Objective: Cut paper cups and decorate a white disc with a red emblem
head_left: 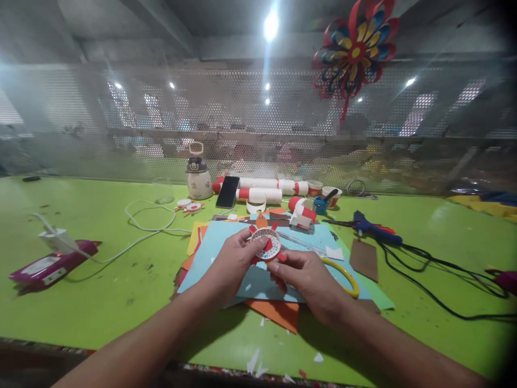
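A small paper turtle (275, 242) with a round, patterned white disc for a shell, an orange head and red legs is held up over a stack of coloured paper (214, 248). My left hand (232, 261) grips its left side, thumb pressed on the shell. At the lower right edge, my right hand (315, 277) has its fingers closed around a red leg; its fingertips are partly hidden. Beside the right hand lies the yellow handle (353, 284) of what looks like scissors, partly covered by that hand.
A blue glue gun (375, 229) with a black cable lies right. At the back are a bottle (200, 183), a phone (228, 192), white-and-red paper rolls (260, 195) and similar small turtles (194, 207). A purple power strip (44, 269) with a white cable sits left.
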`<state>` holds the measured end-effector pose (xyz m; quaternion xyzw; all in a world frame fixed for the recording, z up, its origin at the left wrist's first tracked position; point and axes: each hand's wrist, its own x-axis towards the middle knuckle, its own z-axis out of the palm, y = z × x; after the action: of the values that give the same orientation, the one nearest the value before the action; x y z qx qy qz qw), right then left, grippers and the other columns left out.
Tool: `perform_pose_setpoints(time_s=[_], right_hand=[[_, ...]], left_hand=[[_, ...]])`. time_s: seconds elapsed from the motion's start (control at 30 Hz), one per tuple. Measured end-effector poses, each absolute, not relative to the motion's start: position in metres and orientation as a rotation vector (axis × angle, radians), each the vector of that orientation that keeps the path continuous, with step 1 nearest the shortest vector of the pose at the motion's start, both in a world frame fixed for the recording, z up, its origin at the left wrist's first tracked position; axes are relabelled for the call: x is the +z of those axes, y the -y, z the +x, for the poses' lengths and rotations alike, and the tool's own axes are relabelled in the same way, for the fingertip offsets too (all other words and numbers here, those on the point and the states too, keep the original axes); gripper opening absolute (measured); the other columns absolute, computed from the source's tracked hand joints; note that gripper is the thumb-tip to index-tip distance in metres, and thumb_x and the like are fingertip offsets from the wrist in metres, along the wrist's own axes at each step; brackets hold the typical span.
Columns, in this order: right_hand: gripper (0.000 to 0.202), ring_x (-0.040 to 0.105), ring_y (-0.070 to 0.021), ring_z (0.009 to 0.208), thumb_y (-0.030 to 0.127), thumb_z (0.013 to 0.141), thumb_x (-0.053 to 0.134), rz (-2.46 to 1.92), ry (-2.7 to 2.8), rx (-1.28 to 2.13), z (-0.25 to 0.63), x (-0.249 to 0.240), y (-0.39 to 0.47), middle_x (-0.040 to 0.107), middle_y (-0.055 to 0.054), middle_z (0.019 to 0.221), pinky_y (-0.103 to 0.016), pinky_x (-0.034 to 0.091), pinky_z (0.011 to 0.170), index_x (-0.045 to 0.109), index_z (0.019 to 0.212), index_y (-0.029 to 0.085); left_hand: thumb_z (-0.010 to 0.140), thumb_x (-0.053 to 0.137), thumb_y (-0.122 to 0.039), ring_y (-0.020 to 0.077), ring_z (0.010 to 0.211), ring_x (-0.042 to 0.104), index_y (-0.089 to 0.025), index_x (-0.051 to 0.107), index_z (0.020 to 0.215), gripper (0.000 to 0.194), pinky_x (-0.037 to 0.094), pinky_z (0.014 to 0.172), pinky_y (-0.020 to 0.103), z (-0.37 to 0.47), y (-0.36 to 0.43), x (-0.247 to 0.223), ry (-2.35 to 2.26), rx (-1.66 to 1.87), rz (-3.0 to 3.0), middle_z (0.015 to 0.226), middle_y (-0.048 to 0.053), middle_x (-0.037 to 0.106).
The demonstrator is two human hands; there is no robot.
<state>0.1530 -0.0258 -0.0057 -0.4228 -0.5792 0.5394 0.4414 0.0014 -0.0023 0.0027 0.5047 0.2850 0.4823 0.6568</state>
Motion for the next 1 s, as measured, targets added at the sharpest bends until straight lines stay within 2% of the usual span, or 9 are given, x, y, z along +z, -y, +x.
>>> perform_pose_setpoints(time_s=[0.3,0.43,0.57,0.73,1.0], right_hand=[[0.021,0.049,-0.0128,0.051,0.031,0.073,0.068,-1.039,1.466,1.315,0.154,-0.004,0.027,0.058,-0.002,0.056,-0.028,0.04,0.052,0.065,0.061,0.014],[0.022,0.049,-0.015,0.055,0.03,0.075,0.059,-0.999,1.415,1.115,0.168,-0.002,0.022,0.055,-0.002,0.056,-0.03,0.039,0.055,0.063,0.058,0.017],[0.024,0.049,-0.016,0.066,0.033,0.079,0.058,-0.968,1.348,0.912,0.181,0.005,0.011,0.055,-0.001,0.064,-0.031,0.039,0.064,0.06,0.06,0.02],[0.019,0.054,-0.016,0.069,0.036,0.075,0.068,-1.001,1.418,1.0,0.179,0.012,0.008,0.062,-0.002,0.071,-0.031,0.042,0.067,0.067,0.072,0.017],[0.018,0.053,-0.0125,0.059,0.033,0.067,0.076,-1.031,1.426,1.118,0.173,0.008,0.01,0.062,0.001,0.062,-0.028,0.044,0.058,0.068,0.067,0.017]], left_hand=[[0.081,0.069,-0.032,0.0149,0.069,0.061,-0.015,0.059,0.091,0.022,0.049,0.069,0.03,-0.001,0.001,0.003,-0.669,1.149,1.217,0.082,0.005,0.068],[0.079,0.071,-0.035,0.0154,0.072,0.059,-0.015,0.061,0.089,0.025,0.048,0.07,0.03,-0.002,0.0,0.005,-0.68,1.155,1.246,0.082,0.004,0.067],[0.076,0.074,-0.034,0.0151,0.073,0.06,-0.015,0.064,0.09,0.026,0.046,0.069,0.029,-0.001,0.0,0.002,-0.704,0.971,1.245,0.083,0.005,0.068],[0.073,0.078,-0.03,0.0131,0.07,0.058,-0.014,0.068,0.088,0.024,0.044,0.07,0.028,0.003,0.003,-0.002,-0.64,0.797,1.178,0.08,0.003,0.067],[0.075,0.075,-0.027,0.0122,0.067,0.054,-0.014,0.069,0.096,0.026,0.042,0.066,0.027,0.003,0.004,0.001,-0.652,0.693,1.223,0.08,0.002,0.065]])
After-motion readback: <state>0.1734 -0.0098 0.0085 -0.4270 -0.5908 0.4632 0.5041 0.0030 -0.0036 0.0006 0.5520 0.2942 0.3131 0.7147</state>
